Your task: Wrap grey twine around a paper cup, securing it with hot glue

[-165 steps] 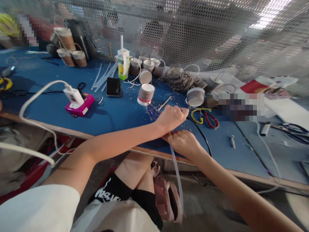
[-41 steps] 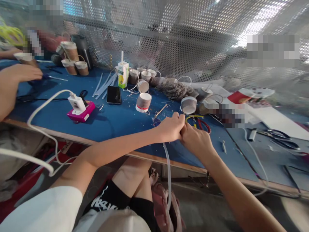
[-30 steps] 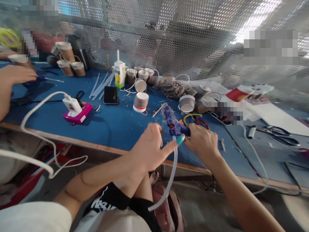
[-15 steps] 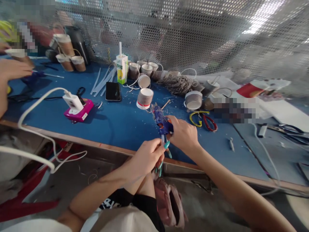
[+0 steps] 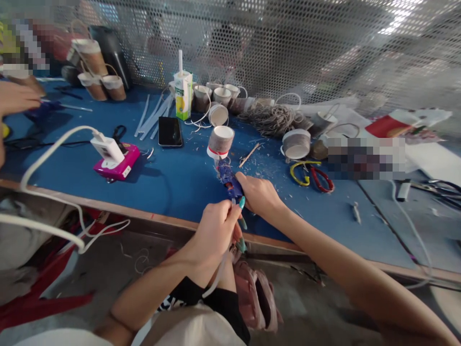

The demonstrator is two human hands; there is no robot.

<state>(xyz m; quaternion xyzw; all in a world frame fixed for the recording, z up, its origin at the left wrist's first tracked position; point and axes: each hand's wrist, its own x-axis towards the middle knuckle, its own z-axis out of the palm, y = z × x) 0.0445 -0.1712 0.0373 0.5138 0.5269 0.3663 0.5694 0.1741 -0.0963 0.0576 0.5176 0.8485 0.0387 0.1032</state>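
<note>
At the far left, a co-worker's hand (image 5: 18,98) is seen beside brown cups (image 5: 95,72), whose insides cannot be made out. A pink socket block (image 5: 117,163) with a white charger (image 5: 108,148) is set near the table's wooden edge (image 5: 151,216); between block and hands, blue surface is spread. A straw is stood in the juice carton (image 5: 183,95). Beyond that edge, a translucent rod (image 5: 216,276) is pinched between the left hand's (image 5: 215,228) thumb and curled fingers; a second ago that hand was more opened out. The rod is led up to the blue glue gun (image 5: 228,178), which has been shifted leftward, its tip now close in front of the red-banded cup (image 5: 221,139), whose white inside is shown. The gun is gripped by the closed right hand (image 5: 260,192). Further right, yellow-and-red-handled pliers (image 5: 312,176) are laid well apart.
</note>
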